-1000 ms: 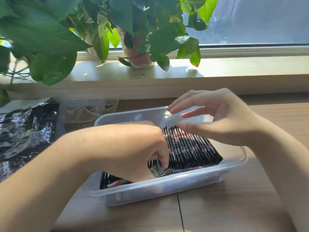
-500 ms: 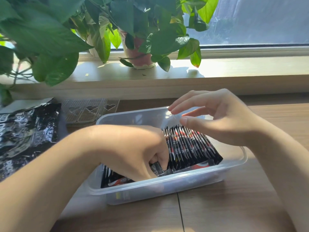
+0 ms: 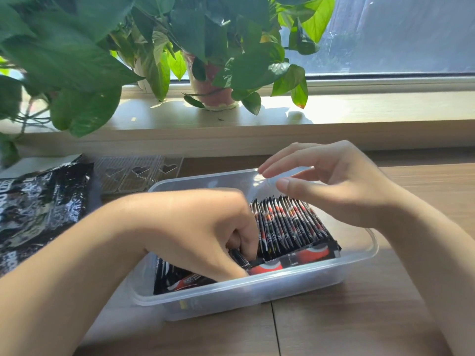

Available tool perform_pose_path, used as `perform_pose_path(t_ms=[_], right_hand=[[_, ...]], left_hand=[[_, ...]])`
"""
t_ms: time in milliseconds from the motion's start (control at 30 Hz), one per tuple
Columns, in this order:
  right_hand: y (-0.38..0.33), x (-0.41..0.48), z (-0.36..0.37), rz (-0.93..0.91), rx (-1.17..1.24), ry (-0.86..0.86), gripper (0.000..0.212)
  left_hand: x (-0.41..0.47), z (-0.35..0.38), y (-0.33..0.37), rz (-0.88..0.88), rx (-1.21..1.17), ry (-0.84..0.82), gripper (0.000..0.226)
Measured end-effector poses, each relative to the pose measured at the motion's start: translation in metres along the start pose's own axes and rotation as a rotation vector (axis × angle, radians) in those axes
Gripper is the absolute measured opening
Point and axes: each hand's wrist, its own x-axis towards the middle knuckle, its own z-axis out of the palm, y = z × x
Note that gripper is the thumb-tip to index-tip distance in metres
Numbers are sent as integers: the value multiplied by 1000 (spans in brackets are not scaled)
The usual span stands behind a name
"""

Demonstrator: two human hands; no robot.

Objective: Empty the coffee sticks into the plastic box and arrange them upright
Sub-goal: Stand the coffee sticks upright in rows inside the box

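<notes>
A clear plastic box [image 3: 359, 258] sits on the wooden table in front of me. Inside it a row of black-and-red coffee sticks [image 3: 288, 224] stands on edge, leaning right, with a few more lying flat along the near wall. My left hand [image 3: 205, 229] reaches down into the box, fingers curled around sticks at the left end of the row. Hovering above the row's right part is my right hand [image 3: 334, 181], fingers relaxed and spread, thumb just over the stick tops, holding nothing.
An empty black coffee bag [image 3: 38, 209] lies at the left. A clear lid with heart shapes [image 3: 138, 173] lies behind the box. Potted plants [image 3: 210, 91] stand on the sunlit windowsill, leaves hanging over the table's far left.
My left hand has dug slightly deeper among the sticks at the row's left end. The right hand stays hovering over the row, almost unmoved.
</notes>
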Motion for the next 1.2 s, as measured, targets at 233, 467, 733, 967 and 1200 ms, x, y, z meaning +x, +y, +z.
perform_pose_path(t_ms=[233, 467, 733, 967, 1200], right_hand=[[-3, 3, -2, 25, 143, 38, 38], [-5, 0, -9, -7, 318, -50, 72], [-15, -3, -8, -48, 230, 21, 52], [-24, 0, -6, -12, 161, 190, 13], [-20, 3, -6, 54, 248, 267, 4]], left_hand=[[-3, -1, -11, -1, -106, 166, 30], [-3, -6, -13, 64, -208, 240, 22], [-4, -10, -18, 132, -384, 406, 19], [1, -7, -19, 172, -604, 513, 27], [6, -3, -19, 156, -815, 463, 29]])
